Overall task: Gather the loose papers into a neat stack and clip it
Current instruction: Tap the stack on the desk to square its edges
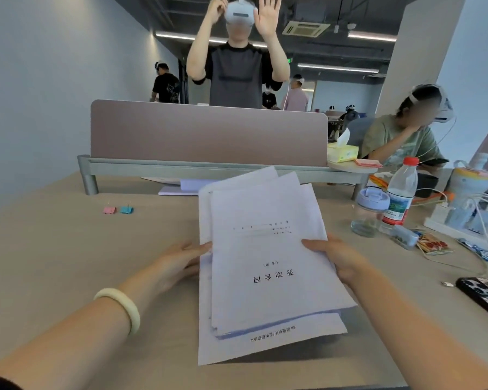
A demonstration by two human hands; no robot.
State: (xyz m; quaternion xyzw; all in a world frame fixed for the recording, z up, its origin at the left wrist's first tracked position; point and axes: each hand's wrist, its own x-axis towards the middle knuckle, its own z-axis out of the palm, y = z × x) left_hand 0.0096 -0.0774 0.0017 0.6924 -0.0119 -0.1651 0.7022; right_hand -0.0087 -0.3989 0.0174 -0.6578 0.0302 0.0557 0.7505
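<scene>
A loose pile of white papers (265,263) is in the middle of the desk, its sheets fanned out of line, and I hold it on both sides. My left hand (181,261) grips its left edge, fingers going under the sheets. My right hand (337,260) grips the right edge with the thumb lying on top. The near end of the pile appears lifted off the desk. A pink binder clip (109,210) and a blue binder clip (127,210) sit side by side at the far left of the desk, well away from both hands.
More sheets (181,188) lie under the divider panel (209,133). To the right stand a lidded jar (368,211), a water bottle (400,192), snack packets (431,243), a power strip with cables (462,218) and a phone (485,296). People stand and sit beyond the desk.
</scene>
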